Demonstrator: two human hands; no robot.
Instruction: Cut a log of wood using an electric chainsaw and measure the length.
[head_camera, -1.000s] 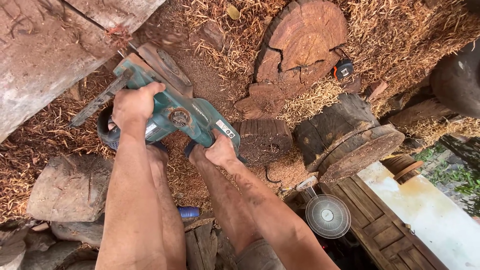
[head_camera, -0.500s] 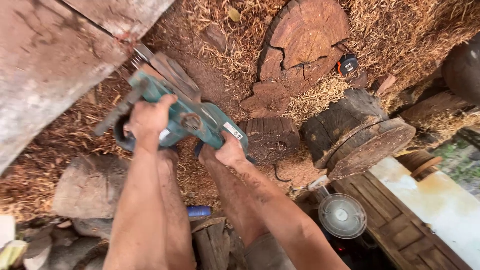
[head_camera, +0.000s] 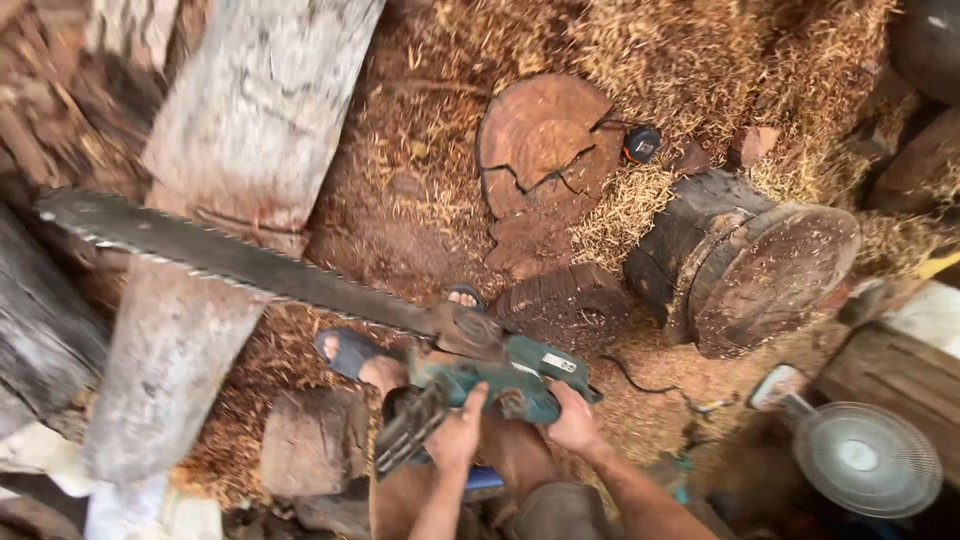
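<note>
Nearest the camera, at six o'clock, the left hand (head_camera: 455, 435) is closed around the front handle of a green electric chainsaw (head_camera: 500, 380), and the right hand (head_camera: 573, 420) is wrapped tight round the rear grip at its back end; the two-handed hold spreads the weight of the long tool and steadies it. The saw body sits just above the person's knees, with a foot in a blue sandal (head_camera: 345, 350) planted in the sawdust just beyond it. From the body the bar (head_camera: 230, 262) runs out toward ten o'clock, lying across a pale grey log (head_camera: 215, 190) that slants from twelve o'clock down to eight. Farther off, at one o'clock, a cracked round stump slice (head_camera: 540, 150) lies flat in shavings, a small black tape measure (head_camera: 640, 144) beside it. At three o'clock lies a dark log section (head_camera: 745, 265), at four a white fan (head_camera: 865, 460).
</note>
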